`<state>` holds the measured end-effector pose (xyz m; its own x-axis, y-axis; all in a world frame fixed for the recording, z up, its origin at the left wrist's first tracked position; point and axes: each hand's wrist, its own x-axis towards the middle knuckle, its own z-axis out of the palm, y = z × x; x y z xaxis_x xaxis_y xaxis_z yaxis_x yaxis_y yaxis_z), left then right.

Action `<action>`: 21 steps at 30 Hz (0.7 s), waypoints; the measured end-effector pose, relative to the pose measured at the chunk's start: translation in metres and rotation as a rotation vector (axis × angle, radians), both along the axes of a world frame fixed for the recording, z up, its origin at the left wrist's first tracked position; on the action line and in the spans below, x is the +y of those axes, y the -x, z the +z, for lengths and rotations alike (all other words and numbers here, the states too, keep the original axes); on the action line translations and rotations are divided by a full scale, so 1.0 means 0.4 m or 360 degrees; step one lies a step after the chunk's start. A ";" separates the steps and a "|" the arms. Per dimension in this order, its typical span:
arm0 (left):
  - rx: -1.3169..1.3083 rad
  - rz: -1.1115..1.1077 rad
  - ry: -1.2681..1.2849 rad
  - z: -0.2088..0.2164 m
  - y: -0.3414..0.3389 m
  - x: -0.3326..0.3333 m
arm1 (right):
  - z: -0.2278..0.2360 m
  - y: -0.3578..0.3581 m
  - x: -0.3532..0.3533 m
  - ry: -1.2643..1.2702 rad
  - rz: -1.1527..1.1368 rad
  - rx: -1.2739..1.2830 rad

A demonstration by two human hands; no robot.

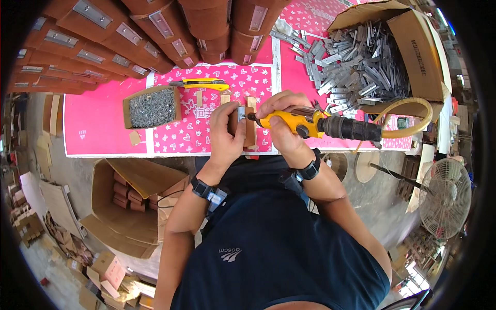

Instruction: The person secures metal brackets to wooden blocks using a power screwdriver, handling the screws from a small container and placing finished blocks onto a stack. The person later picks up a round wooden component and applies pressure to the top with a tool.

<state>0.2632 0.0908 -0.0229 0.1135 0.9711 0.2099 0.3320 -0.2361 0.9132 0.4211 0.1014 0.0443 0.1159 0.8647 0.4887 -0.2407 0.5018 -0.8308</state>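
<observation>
At the near edge of the pink-covered table (pixel 103 124), my left hand (pixel 226 133) grips a small reddish-brown block (pixel 250 135), its thumb and fingers beside a flat metal plate (pixel 241 112). My right hand (pixel 287 135) is wrapped round a yellow and black power screwdriver (pixel 305 123), which lies level with its tip pointing left. That tip meets the plate or sits very close to it; contact cannot be made out. A pale hose (pixel 421 111) curls from the tool's rear. Whether a screw is on the tip is too small to tell.
Brown pieces with metal plates (pixel 155 26) are stacked at the far left. A small box (pixel 126 112) holds screws; a yellow utility knife (pixel 206 84) lies behind it. Loose metal plates (pixel 356 62) spill from a carton (pixel 416 57) at right. A fan (pixel 445 199) stands lower right.
</observation>
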 end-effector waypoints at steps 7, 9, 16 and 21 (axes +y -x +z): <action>-0.0013 0.0029 -0.0037 -0.005 0.000 -0.004 | 0.006 0.010 0.000 -0.0086 0.0018 -0.0085; -0.0021 0.0041 -0.0081 -0.010 0.001 -0.004 | -0.006 0.012 0.002 -0.0078 0.0026 -0.0068; -0.0053 0.0069 -0.0122 -0.010 -0.003 -0.004 | -0.031 0.021 0.015 -0.0108 0.0061 -0.0035; 0.0004 0.0059 -0.0132 -0.023 0.000 -0.002 | -0.015 0.036 0.044 0.0077 0.0034 -0.0167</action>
<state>0.2634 0.0900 -0.0322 0.0786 0.9540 0.2895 0.3443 -0.2985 0.8902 0.4069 0.1189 0.0382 0.0479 0.8894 0.4546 -0.1614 0.4560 -0.8752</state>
